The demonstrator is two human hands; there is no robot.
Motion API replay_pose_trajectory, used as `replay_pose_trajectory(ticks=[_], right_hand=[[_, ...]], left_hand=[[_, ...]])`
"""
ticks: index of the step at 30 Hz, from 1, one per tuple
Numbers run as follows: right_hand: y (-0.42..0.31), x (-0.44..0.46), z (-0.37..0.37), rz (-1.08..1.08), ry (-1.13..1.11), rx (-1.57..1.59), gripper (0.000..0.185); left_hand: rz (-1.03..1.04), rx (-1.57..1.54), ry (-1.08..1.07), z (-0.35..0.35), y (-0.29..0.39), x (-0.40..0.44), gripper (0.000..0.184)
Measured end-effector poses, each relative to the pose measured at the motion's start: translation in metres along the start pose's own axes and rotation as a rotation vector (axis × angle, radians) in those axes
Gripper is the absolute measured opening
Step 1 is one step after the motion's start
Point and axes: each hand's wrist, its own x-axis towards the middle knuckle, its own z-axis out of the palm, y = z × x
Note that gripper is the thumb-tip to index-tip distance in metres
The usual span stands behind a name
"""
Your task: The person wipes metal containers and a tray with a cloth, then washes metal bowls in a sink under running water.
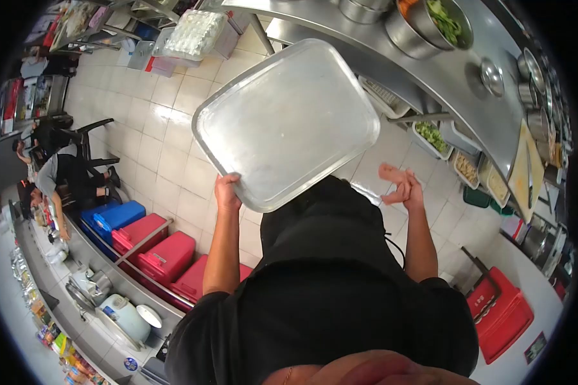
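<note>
1. Head view: we see a metal tray (pixel 289 122) held up off the floor in front of the body, its far corner near the long edge of the steel worktop (pixel 488 38); we cannot tell whether the two touch.
2. Past the tray's left edge, we have tiled floor (pixel 164 138) stretching toward the red bins (pixel 167 256). Past its right edge, more tiles show before the tubs (pixel 433 138) under the worktop.
3. Its near edge lies just in front of our dark clothing (pixel 327 237).
4. Our left hand (pixel 227 190) pinches the tray beside its near left corner, thumb over the rim, fingers hidden underneath; the forearm points forward.
5. Our right hand (pixel 415 190) is apart from the tray, forearm forward. Something pinkish (pixel 390 172) blurs at its fingers; we cannot tell whether it is held, or whether the fingers are spread or pressed together.
6. Along the worktop's long edge, we find a bowl of green vegetables (pixel 442 19); a cutting board (pixel 519 183) sits at its near corner.
</note>
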Motion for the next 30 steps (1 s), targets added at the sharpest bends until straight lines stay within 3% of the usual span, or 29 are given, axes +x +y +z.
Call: replay_pose_trajectory(ticks=[7, 12, 13, 15, 17, 18, 20, 27, 29, 30], right_hand=[[-0.042, -0.097, -0.024, -0.247, -0.171, 0.185, 0.037], [-0.087, -0.255, 0.101, -0.589, 0.053, -0.056, 0.040], [-0.082, -0.243, 0.092, -0.753, -0.091, -0.147, 0.040], [-0.075, -0.216, 0.086, -0.872, -0.384, -0.326, 0.035], [-0.069, -0.222, 0.144, -1.273, -0.400, -0.596, 0.033], [-0.066, -0.225, 0.173, -1.482, -0.376, -0.694, 0.033], [-0.069, -0.247, 0.211, -1.622, -0.333, -0.842, 0.035], [-0.085, -0.210, 0.185, -1.633, 0.020, -0.994, 0.036], [-0.102, -0.165, 0.151, -1.730, 0.020, -0.837, 0.033], [-0.108, -0.155, 0.132, -1.698, 0.206, -0.758, 0.028]], left_hand=[[0.012, 0.078, -0.261, 0.089, 0.003, -0.060, 0.051], [0.038, 0.207, -0.373, 0.135, 0.015, -0.119, 0.054], [0.052, 0.226, -0.428, 0.152, 0.006, -0.125, 0.054], [0.086, 0.256, -0.541, 0.188, -0.012, -0.134, 0.053], [0.099, 0.256, -0.633, 0.224, -0.029, -0.153, 0.050], [0.103, 0.255, -0.681, 0.239, -0.036, -0.163, 0.049], [0.085, 0.169, -0.726, 0.265, -0.048, -0.182, 0.045], [0.154, 0.312, -0.656, 0.299, -0.062, -0.195, 0.039], [0.193, 0.351, -0.615, 0.308, -0.069, -0.197, 0.040], [0.212, 0.354, -0.624, 0.309, -0.072, -0.197, 0.040]])
